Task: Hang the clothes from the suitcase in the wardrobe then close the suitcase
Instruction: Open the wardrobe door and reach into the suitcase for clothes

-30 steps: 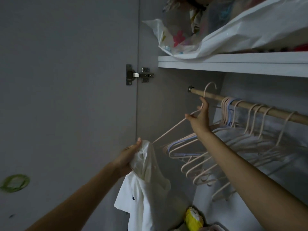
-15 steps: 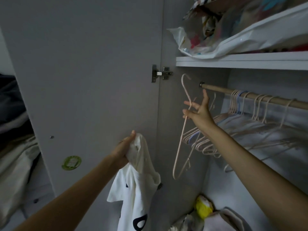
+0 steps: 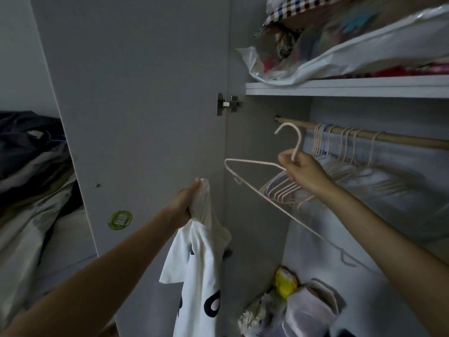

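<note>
White T-shirt hangs bunched in the left hand at 7 o'clock; the right hand pinches a pink hanger by its neck, free of the rail, ready for dressing.

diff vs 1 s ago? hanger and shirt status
The right hand has lifted one pink hanger off the rod and now grips its neck below the hook, clear of the rod. Unchanged: the left hand keeps gripping the white shirt; the other hangers stay on the rod.
</note>
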